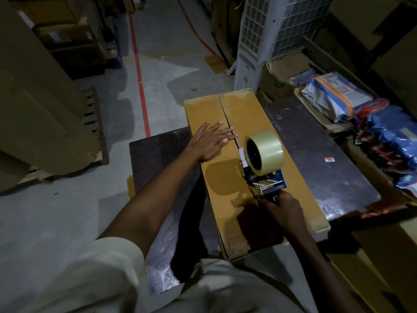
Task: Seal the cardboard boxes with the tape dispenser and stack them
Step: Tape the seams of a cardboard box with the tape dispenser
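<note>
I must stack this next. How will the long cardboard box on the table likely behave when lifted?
The cardboard box is probably stiff: it keeps its shape under the pressing left hand. Being long and narrow, it likely needs both hands. Its centre seam shows a gap, so it may gape until taped.

A dark, scuffed worktop (316, 154) carries a long cardboard box (248, 114) lying flat across its middle, dark surface showing on both sides; a small orange sticker (327, 159) sits right of the box

Dim scene, light from above; hard shadows on floor (67, 211); edges dark, wide-angle bending; foreground sleeve (94, 274) blurred.
</note>
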Available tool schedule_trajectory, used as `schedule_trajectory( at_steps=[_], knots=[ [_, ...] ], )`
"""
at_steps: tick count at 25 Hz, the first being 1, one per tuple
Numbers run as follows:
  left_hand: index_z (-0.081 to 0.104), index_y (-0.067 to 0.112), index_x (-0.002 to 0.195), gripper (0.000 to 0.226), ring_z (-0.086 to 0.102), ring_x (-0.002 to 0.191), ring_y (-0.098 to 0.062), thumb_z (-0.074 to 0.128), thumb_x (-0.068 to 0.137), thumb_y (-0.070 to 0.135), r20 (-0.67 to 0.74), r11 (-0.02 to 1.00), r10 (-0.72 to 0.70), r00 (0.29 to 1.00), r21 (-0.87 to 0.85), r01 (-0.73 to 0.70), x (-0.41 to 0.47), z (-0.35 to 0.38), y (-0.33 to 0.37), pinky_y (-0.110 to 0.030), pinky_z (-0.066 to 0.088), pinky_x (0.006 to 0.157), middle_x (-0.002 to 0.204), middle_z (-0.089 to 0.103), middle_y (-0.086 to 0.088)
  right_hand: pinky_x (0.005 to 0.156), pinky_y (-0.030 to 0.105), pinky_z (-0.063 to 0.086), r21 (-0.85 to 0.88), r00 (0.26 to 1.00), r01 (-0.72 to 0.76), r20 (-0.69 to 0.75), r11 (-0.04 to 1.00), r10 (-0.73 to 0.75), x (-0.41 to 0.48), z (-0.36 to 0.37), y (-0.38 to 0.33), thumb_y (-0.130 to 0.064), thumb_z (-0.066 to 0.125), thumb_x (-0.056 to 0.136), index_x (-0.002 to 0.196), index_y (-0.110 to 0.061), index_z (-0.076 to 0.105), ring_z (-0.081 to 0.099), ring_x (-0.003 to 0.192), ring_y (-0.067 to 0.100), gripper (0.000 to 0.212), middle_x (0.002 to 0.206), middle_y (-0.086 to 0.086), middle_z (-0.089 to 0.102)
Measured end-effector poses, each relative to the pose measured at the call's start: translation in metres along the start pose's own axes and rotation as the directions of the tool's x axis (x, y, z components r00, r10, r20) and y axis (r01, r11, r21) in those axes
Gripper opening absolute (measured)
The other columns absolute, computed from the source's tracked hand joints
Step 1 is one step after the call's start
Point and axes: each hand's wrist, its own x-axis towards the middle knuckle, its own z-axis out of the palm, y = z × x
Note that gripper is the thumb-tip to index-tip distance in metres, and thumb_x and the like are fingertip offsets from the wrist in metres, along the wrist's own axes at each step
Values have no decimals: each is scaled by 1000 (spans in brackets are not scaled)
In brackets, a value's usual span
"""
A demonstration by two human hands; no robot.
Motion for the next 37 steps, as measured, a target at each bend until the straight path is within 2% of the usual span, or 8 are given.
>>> schedule_trajectory(
  at_steps=[5, 9, 14, 18, 21, 29, 34, 37],
  knots=[
    [25, 41, 158, 48, 0, 157, -15, 15, 111, 44, -4, 999, -2, 1000, 49, 3, -9, 5, 19, -51, -2, 125, 168, 13, 12, 75, 40, 53, 22, 999, -26, 27, 999, 25, -1, -3, 3, -32, 75, 89, 102, -5, 72, 67, 90, 37, 30, 97, 19, 73],
    [54, 23, 144, 44, 7, 157, -16, 30, 110, 36, 38, 971, 239, 970, -8, -239, -30, 18, 45, -49, 6, 126, 164, 32, 4, 73, 41, 52, 28, 999, -24, 24, 999, 24, -3, -4, 2, -29, 74, 89, 99, -1, 69, 67, 88, 36, 30, 95, 20, 71],
    [33, 41, 155, 47, 4, 157, -17, 17, 110, 44, 16, 1000, 22, 1000, 12, -22, -14, 6, 24, -52, 0, 125, 167, 18, 11, 71, 39, 52, 54, 999, -27, 21, 998, 26, -5, -2, -2, -34, 75, 89, 97, -3, 70, 67, 85, 35, 33, 92, 17, 72],
    [49, 29, 148, 47, 8, 157, -17, 23, 111, 41, 57, 983, 181, 982, 9, -181, -23, 7, 35, -51, 2, 126, 167, 22, 7, 69, 35, 43, 45, 997, -77, 9, 996, 77, -3, -1, -1, -32, 74, 90, 98, 1, 66, 66, 91, 39, 35, 100, 24, 70],
    [50, 30, 148, 48, 11, 156, -14, 22, 111, 43, 25, 991, 133, 991, -7, -133, -25, 6, 32, -50, 3, 125, 165, 27, 10, 69, 35, 42, 40, 996, -91, 23, 995, 91, -3, -1, -4, -35, 73, 90, 97, -1, 66, 64, 88, 38, 36, 98, 23, 69],
    [23, 48, 154, 45, 5, 157, -13, 13, 110, 46, 63, 987, 119, 991, 98, -125, -23, 9, 29, -50, 0, 125, 167, 15, 18, 68, 35, 48, 14, 999, -47, 24, 999, 47, -28, -13, 7, -35, 75, 89, 99, -6, 72, 67, 84, 32, 31, 93, 15, 73],
    [22, 53, 155, 45, 5, 156, -11, 14, 111, 45, 57, 989, 105, 993, 96, -110, -23, 10, 31, -49, 0, 125, 166, 14, 21, 60, 30, 39, -77, 998, 12, 55, 997, -8, -73, -26, 29, -11, 67, 89, 102, -5, 73, 65, 79, 29, 16, 94, 16, 72],
    [22, 51, 156, 46, 5, 157, -12, 16, 111, 44, 72, 989, 89, 993, 109, -97, -22, 9, 33, -50, 1, 125, 167, 14, 20, 60, 27, 48, -74, 998, 5, 67, 997, 0, -90, -26, 43, -14, 68, 92, 104, -9, 73, 61, 70, 18, 14, 90, 10, 71]
  ],
)
